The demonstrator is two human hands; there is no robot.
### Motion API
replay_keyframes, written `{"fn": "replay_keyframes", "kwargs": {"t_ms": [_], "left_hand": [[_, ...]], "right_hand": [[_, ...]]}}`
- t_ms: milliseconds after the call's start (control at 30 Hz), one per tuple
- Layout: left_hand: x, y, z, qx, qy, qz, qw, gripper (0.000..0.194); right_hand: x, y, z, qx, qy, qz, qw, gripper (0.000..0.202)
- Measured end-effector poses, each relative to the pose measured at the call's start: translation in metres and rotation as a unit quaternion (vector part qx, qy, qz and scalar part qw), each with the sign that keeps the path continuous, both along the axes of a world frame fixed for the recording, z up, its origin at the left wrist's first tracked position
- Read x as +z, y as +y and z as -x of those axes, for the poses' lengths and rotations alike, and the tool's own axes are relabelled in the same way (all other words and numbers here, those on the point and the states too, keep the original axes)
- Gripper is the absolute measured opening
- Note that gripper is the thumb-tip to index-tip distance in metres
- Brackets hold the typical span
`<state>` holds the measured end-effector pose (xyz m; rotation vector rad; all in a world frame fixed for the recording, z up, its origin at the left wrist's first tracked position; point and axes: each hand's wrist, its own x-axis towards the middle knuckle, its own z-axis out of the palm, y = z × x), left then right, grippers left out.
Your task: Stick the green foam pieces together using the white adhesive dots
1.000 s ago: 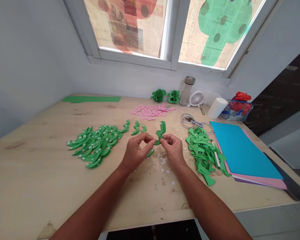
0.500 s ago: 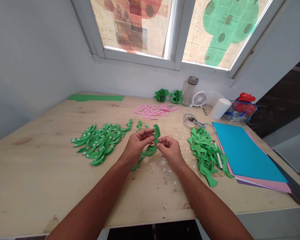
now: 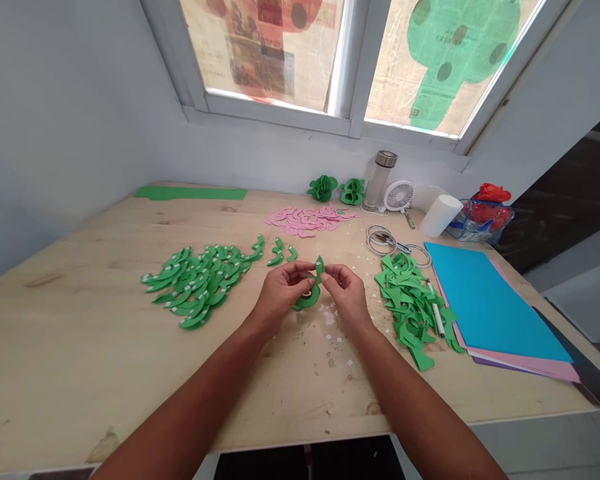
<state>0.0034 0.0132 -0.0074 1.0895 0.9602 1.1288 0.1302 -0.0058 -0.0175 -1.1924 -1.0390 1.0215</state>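
Observation:
Between my two hands is a curved green paper cutout (image 3: 308,299) with a small white patch near its raised tip. My left hand (image 3: 283,293) is closed, thumb and fingers pinching it from the left. From the right, my right hand (image 3: 348,295) pinches the same cutout near its upper end. Part of the paper is hidden behind the left fingers. Just beyond the hands lie a few small green cutouts (image 3: 277,251) with white patches. To the left spreads a heap of curved green cutouts (image 3: 200,287), also dotted with white patches.
Green scraps (image 3: 405,307) and a white pen (image 3: 438,319) lie right, beside blue sheets (image 3: 495,300). Behind are tape rolls (image 3: 381,240), pink cutouts (image 3: 307,220), green paper ornaments (image 3: 323,189), a bottle (image 3: 380,180), a fan (image 3: 399,196) and a white roll (image 3: 441,215).
The held green cutout has turned, and its tip now points up with the white patch facing me. My right hand has moved up slightly, closer to my left fingers.

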Motion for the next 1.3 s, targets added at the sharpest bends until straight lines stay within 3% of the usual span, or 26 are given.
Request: {"fn": "replay_keyframes", "kwargs": {"t_ms": [267,600,1300], "left_hand": [[-0.0018,-0.0035,-0.004,-0.024,0.015,-0.022,0.999,0.026],[0.0057,-0.0038,-0.0025,0.026,0.044,-0.035,0.998,0.024],[-0.0007,0.0008,-0.0006,0.05,0.008,-0.046,0.998,0.019]], "right_hand": [[-0.0006,0.0008,0.0002,0.008,0.066,0.01,0.998,0.016],[-0.0028,0.001,0.0011,0.03,0.031,0.013,0.999,0.013],[-0.0009,-0.0013,0.002,0.053,-0.001,0.036,0.998,0.01]]}}
